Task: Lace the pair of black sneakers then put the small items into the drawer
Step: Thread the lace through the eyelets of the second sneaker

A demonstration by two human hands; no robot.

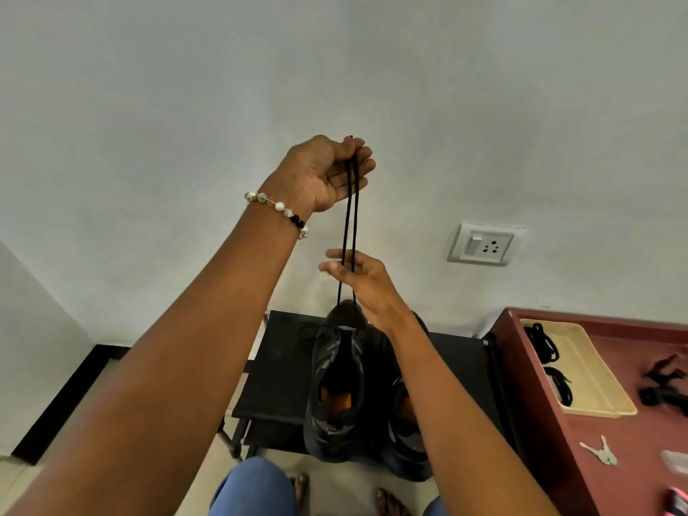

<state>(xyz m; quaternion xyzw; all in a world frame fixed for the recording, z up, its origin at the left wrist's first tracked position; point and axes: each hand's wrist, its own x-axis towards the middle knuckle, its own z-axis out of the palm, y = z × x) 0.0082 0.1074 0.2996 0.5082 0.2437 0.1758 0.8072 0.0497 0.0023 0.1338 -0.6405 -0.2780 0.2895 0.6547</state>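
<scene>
Two black sneakers stand side by side on a black stool [275,370]; the left sneaker [335,389] shows an orange insole, the right sneaker [407,441] is partly hidden by my right forearm. My left hand [324,173], raised high, pinches both ends of a black lace [352,217] that runs down to the left sneaker's front eyelets. My right hand [357,277] is lower, its fingers around the two strands. Whether they pinch the strands I cannot tell.
A maroon cabinet top [603,459] is at the right, bearing a cream tray [595,370] with black laces [543,342], a pair of keys [601,451], black clips [664,385] and a pink item [677,502] at the edge. A wall socket [484,244] is behind. My feet are below.
</scene>
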